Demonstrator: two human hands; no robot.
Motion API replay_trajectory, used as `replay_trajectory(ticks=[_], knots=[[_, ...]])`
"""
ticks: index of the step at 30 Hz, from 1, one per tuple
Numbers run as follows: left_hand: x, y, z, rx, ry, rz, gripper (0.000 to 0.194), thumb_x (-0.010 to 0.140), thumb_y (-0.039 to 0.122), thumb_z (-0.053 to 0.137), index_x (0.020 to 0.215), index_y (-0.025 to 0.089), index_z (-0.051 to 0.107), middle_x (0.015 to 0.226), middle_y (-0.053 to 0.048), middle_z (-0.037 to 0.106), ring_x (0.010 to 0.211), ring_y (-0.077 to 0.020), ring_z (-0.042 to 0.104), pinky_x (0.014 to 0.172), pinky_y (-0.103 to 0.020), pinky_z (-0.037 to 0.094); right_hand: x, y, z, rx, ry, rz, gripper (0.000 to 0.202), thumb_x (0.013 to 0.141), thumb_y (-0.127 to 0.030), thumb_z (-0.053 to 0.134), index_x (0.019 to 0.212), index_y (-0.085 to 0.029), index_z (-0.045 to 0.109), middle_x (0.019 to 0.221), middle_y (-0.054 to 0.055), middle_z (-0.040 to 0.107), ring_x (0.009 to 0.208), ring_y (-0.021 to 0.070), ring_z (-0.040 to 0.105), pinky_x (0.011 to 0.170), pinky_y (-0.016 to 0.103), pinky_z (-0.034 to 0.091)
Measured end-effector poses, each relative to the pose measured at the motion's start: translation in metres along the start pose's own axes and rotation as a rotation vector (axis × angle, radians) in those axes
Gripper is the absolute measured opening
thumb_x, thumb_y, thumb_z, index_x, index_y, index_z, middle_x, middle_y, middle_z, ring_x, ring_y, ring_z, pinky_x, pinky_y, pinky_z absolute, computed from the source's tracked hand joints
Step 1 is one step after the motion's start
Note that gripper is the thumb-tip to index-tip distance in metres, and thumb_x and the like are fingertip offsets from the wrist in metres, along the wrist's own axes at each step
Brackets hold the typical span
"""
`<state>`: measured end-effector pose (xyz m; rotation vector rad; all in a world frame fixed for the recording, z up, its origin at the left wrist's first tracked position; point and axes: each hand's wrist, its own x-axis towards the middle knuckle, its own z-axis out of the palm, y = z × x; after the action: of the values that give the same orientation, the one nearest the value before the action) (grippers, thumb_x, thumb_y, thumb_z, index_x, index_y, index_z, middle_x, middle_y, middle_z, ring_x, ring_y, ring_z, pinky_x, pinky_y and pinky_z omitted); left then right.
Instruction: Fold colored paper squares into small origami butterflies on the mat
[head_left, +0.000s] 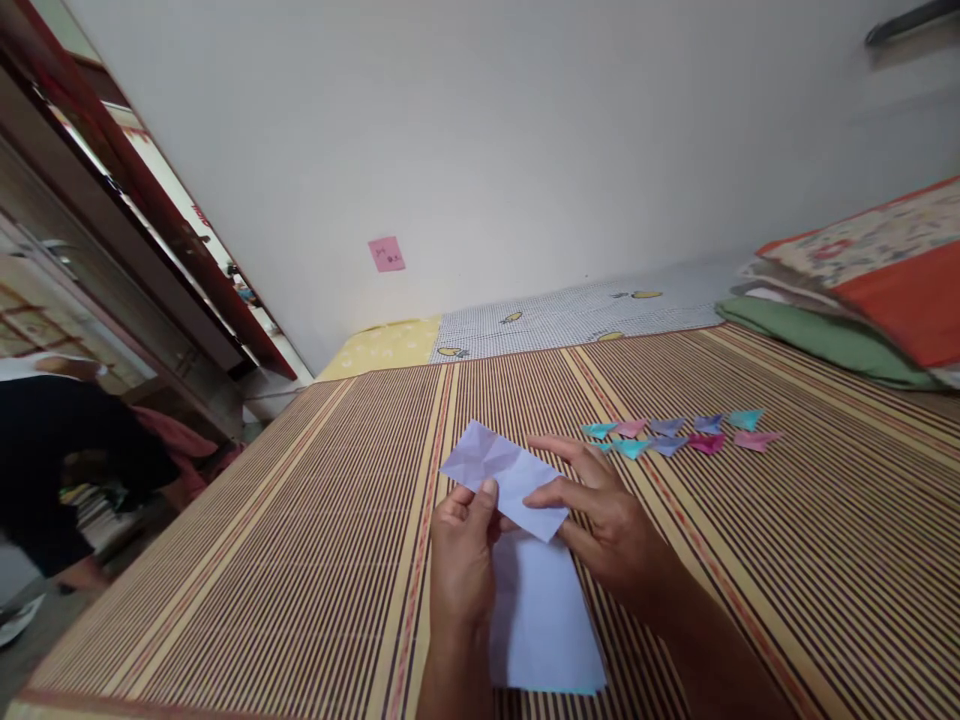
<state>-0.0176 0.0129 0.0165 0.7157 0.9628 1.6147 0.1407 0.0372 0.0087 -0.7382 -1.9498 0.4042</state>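
Observation:
A creased lavender sheet of paper (517,465) is held up between both my hands above the striped mat. My left hand (466,535) pinches its lower left edge, thumb on top. My right hand (600,510) has its index finger stretched along the upper side, while the other fingers bend at the sheet's right corner. Below them a stack of pale lavender paper (547,620) lies on the mat, with a thin turquoise edge at its bottom. To the right, two rows of small folded paper pieces (667,445) in turquoise, pink, lavender and magenta rest on the mat.
The striped mat (315,540) covers the bed. Folded bedding (892,290) is piled at the back right, and a checked cloth (570,320) runs along the wall. A pink note (387,254) is stuck there. A person in dark clothes (67,450) bends over at the far left.

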Motion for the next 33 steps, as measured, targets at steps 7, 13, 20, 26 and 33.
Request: replay_trajectory(ticks=[7,13,20,26,33], knots=[[-0.002,0.001,0.001,0.014,-0.059,-0.028,0.034,0.078,0.041,0.083,0.092,0.011,0.074,0.088,-0.010,0.080,0.071,-0.0181,0.075,0.067,-0.026,0.060,0.002,-0.002,0.002,0.127,0.094,0.165,0.009,0.093,-0.022,0.062,0.088,-0.022,0.069,0.117,0.011,0.067,0.112,0.0274,0.063,0.093,0.041,0.049],[-0.004,0.000,0.003,0.005,-0.068,0.000,0.033,0.079,0.040,0.083,0.094,0.012,0.076,0.089,-0.009,0.080,0.076,-0.0193,0.077,0.071,-0.028,0.062,0.002,-0.006,0.010,0.190,0.152,0.343,0.019,0.097,-0.030,0.058,0.080,-0.022,0.061,0.077,0.002,0.063,0.072,0.0188,0.061,0.068,0.029,0.047],[-0.006,-0.003,0.010,-0.089,-0.064,-0.071,0.035,0.066,0.026,0.092,0.095,0.012,0.078,0.090,-0.007,0.079,0.072,-0.0152,0.073,0.063,-0.022,0.061,0.001,-0.006,0.012,0.144,0.255,0.372,0.022,0.093,-0.029,0.064,0.073,-0.022,0.055,0.071,-0.002,0.058,0.064,0.0155,0.055,0.061,0.026,0.042],[-0.007,-0.005,0.013,-0.083,-0.001,-0.066,0.034,0.064,0.026,0.093,0.090,0.011,0.077,0.090,-0.007,0.079,0.070,-0.0137,0.071,0.059,-0.021,0.060,0.002,-0.009,0.015,0.087,0.305,0.345,0.022,0.091,-0.026,0.064,0.072,-0.022,0.055,0.072,-0.001,0.059,0.066,0.0163,0.057,0.063,0.027,0.044],[-0.004,-0.002,0.008,-0.084,0.030,-0.067,0.037,0.058,0.025,0.094,0.089,0.013,0.076,0.085,-0.005,0.078,0.063,-0.0112,0.068,0.050,-0.016,0.054,0.002,-0.002,0.010,0.201,0.327,0.482,0.028,0.085,-0.037,0.072,0.067,-0.022,0.056,0.057,-0.003,0.056,0.051,0.0143,0.053,0.048,0.025,0.041]])
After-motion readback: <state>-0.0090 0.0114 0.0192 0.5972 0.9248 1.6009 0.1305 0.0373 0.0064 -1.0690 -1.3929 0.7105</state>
